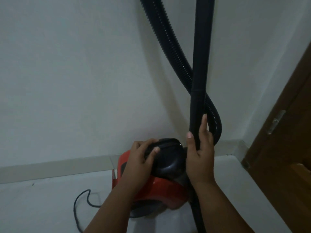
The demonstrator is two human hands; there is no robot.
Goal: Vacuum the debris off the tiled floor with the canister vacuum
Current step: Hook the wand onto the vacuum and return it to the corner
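A red canister vacuum (161,190) with a black rounded top (168,157) stands on the pale tiled floor (42,207) close to the wall. My left hand (141,158) grips the left side of the black top, fingers curled over its edge. Rising straight up beside the canister is the black rigid wand (200,64), and my right hand (200,152) holds it low down. The ribbed black hose (170,47) curves down from the top and loops behind the wand. No debris is plainly visible on the floor.
A white wall (75,73) with a pale skirting strip (58,165) runs just behind the vacuum. A brown wooden door (286,140) with a metal hinge stands at the right. The dark power cord (80,204) lies looped on the floor at the left of the canister.
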